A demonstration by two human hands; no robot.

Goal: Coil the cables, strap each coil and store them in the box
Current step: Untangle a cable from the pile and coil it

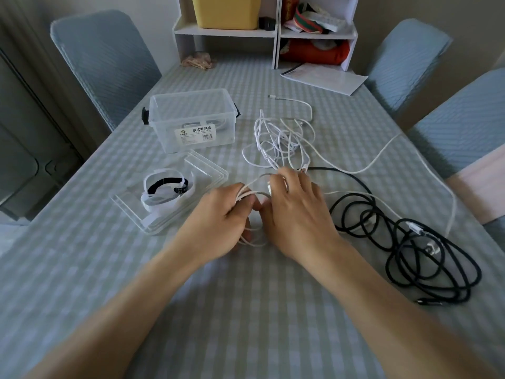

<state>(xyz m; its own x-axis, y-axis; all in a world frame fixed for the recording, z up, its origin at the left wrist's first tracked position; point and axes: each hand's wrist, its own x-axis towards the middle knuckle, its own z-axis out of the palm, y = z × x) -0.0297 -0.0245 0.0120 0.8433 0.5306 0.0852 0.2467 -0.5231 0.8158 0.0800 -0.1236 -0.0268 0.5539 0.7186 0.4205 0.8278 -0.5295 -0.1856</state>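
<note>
My left hand [224, 217] grips a small coil of white cable [252, 191] at the table's middle. My right hand [295, 209] touches it, fingers curled round the cable's loose run near a connector. A tangle of white cables [278, 140] lies just beyond the hands. A loose black cable [410, 242] sprawls to the right. The clear storage box [164, 105] stands at the back left with a white coil inside. Its lid [207, 168] lies upside down in front of it and holds black and white straps [166, 190].
A white shelf unit [276, 34] with a yellow bin stands at the table's far end. A paper envelope [322, 77] lies at the back right. Blue-covered chairs [103, 58] flank the table. Another long white cable [382, 154] trails off toward the right edge.
</note>
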